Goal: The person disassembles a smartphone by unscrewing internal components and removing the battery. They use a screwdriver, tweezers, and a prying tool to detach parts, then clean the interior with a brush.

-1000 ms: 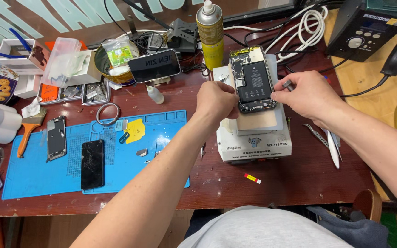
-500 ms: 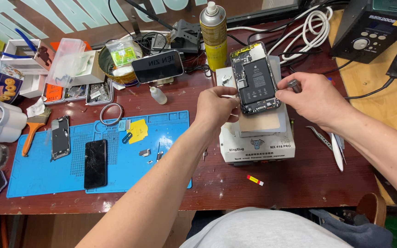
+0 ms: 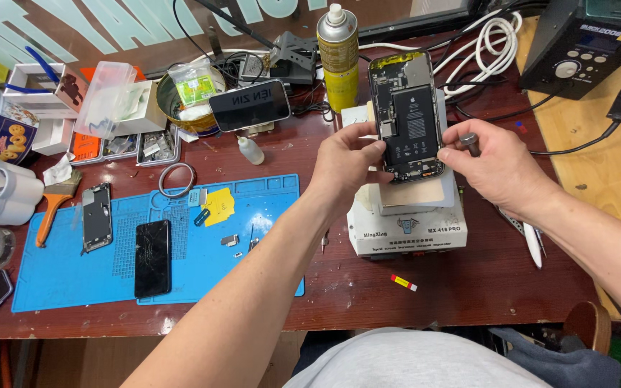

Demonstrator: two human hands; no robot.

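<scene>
An opened phone (image 3: 411, 118), its battery and circuit boards showing, is held tilted up over a white heating machine (image 3: 407, 226). My left hand (image 3: 346, 162) grips the phone's left edge and lower corner. My right hand (image 3: 501, 169) is at the phone's right edge. It holds a small dark-capped tool (image 3: 470, 142) between thumb and fingers, and a fingertip touches the phone. The tool's tip is hidden by the hand.
A blue work mat (image 3: 181, 251) on the left carries a cracked black screen (image 3: 153, 257), a phone frame (image 3: 97, 215) and small parts. A spray can (image 3: 338, 54), cables and a black soldering station (image 3: 583, 43) stand behind. Tweezers (image 3: 533, 241) lie to the right.
The phone has come up slightly and tilted more upright over the machine. Both hands stay on it and have shifted a little with it.
</scene>
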